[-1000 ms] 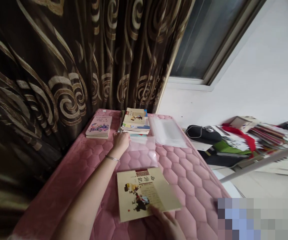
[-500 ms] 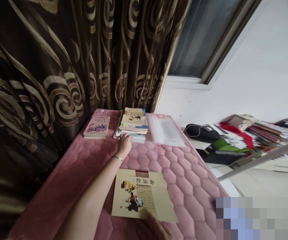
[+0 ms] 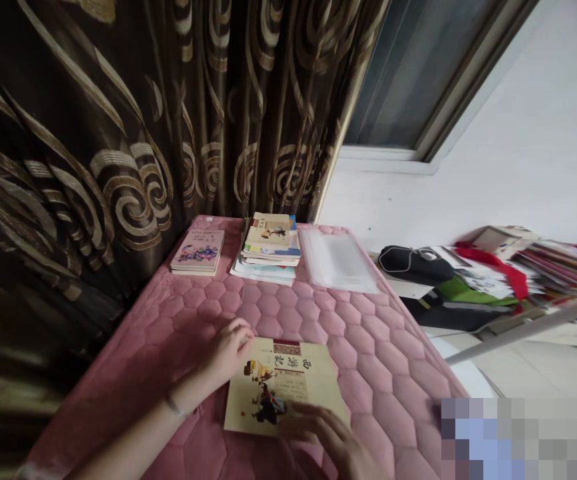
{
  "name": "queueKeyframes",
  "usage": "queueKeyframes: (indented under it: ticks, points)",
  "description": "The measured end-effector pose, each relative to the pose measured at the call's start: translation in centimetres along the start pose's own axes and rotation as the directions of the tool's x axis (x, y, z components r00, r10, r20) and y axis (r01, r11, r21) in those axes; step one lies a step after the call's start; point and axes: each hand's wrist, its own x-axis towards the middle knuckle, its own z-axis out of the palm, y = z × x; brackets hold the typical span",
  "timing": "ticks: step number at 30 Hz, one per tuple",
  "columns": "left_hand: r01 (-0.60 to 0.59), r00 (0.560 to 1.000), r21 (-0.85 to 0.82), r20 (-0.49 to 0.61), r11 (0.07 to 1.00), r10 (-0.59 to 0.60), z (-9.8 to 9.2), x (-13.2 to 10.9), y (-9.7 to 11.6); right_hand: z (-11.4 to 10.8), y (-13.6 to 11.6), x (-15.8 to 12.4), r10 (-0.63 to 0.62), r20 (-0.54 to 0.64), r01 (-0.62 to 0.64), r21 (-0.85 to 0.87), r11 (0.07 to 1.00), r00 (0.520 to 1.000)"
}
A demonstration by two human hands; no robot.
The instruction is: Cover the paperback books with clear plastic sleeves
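A cream book (image 3: pixel 313 370) with an illustrated cover lies flat on the pink quilted surface, close to me. Over its lower right part is my right hand (image 3: pixel 335 437), slightly blurred, its fingers stretched out across the cover. My left hand (image 3: pixel 228 350), with a bracelet at the wrist, is by the book's far left corner. Its fingers are loosely bent and apart from the thumb, with nothing visible in them; whether it touches the corner I cannot tell. Farther back stands a stack of books (image 3: pixel 271 243), topped by a similar cream one.
Left of the stack lies a small pile of pink-covered books (image 3: pixel 198 252). Clear plastic sheets (image 3: pixel 341 261) lie to its right. A dark patterned curtain (image 3: pixel 133 167) hangs along the left and back. Beyond the right edge are a black pouch (image 3: pixel 413 265) and other clutter.
My left hand has drawn back from the book stack to the near book's far left corner. My right hand has come farther into view over the cover.
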Motion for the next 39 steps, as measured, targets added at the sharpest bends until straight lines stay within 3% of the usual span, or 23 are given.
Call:
queueKeyframes:
  ticks: [2,5,8,15,20,25,28,34,37,39]
  points:
    - [-0.033,0.989,-0.007,0.147,0.999,0.034,-0.6,-2.0,0.5,-1.2,0.7,1.0,-0.126,0.073,0.143,-0.305,0.942,0.989]
    - [-0.082,0.949,0.006,0.306,0.997,0.077,-1.2,-4.1,0.9,-2.0,2.6,2.0,-0.16,0.197,0.245,-0.557,0.794,0.967]
    - [-0.069,0.915,0.04,0.4,0.997,0.047,-1.2,-5.0,1.0,-1.9,3.7,2.3,-0.151,0.244,0.274,-0.624,0.732,0.958]
    - [-0.063,0.87,0.163,0.492,0.985,-0.026,-1.1,-4.8,1.9,-1.4,2.5,2.5,-0.127,0.202,0.235,-0.711,0.663,0.971]
    - [-0.081,0.852,0.192,0.523,0.978,-0.032,-1.5,-4.4,2.0,-1.4,4.5,2.2,-0.29,0.215,0.349,-0.741,0.574,0.933]
    - [-0.078,0.863,0.196,0.505,0.977,-0.032,-1.8,-4.5,2.4,-1.5,5.8,2.3,-0.358,0.253,0.412,-0.768,0.491,0.899]
    - [-0.065,0.863,0.192,0.504,0.979,-0.042,-2.2,-4.7,3.1,-1.9,4.6,2.3,-0.345,0.282,0.427,-0.761,0.488,0.895]
    - [-0.113,0.898,0.121,0.438,0.986,0.049,-3.3,-5.1,4.1,-3.0,-0.5,2.4,-0.281,0.334,0.436,-0.72,0.54,0.9]
    - [-0.139,0.924,0.029,0.363,0.99,0.119,-3.8,-5.2,4.0,-3.3,-2.2,2.6,-0.281,0.273,0.391,-0.682,0.619,0.92]
    - [-0.095,0.942,-0.032,0.319,0.995,0.1,-4.0,-4.9,3.8,-3.6,-2.6,2.8,-0.278,0.183,0.326,-0.675,0.662,0.943]
